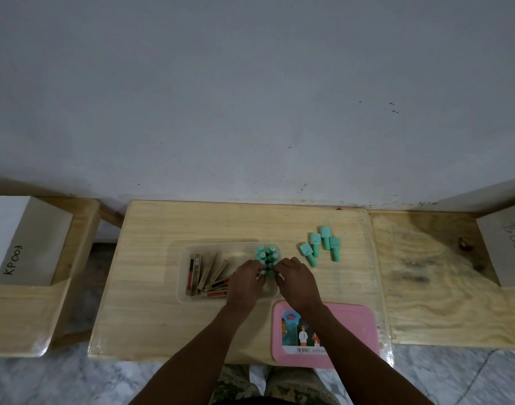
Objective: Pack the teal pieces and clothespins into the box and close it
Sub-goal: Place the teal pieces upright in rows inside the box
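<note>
A clear plastic box (pixel 183 276) sits mid-table. Its left half holds several wooden clothespins (pixel 205 274) lying flat. Its right end holds a cluster of upright teal pieces (pixel 267 255). My left hand (pixel 244 283) and my right hand (pixel 297 283) meet over the near side of that cluster, with fingertips curled on the nearest teal pieces. Several more teal pieces (pixel 320 248) lie loose on the table to the right of the box. The pink lid (pixel 358 323) lies flat near the table's front edge, partly under my right forearm.
The wooden table (pixel 151 317) stands against a grey wall. A second wooden surface (pixel 437 287) adjoins on the right, carrying a labelled block (pixel 510 249). A white labelled box (pixel 19 244) rests on a bench at the left.
</note>
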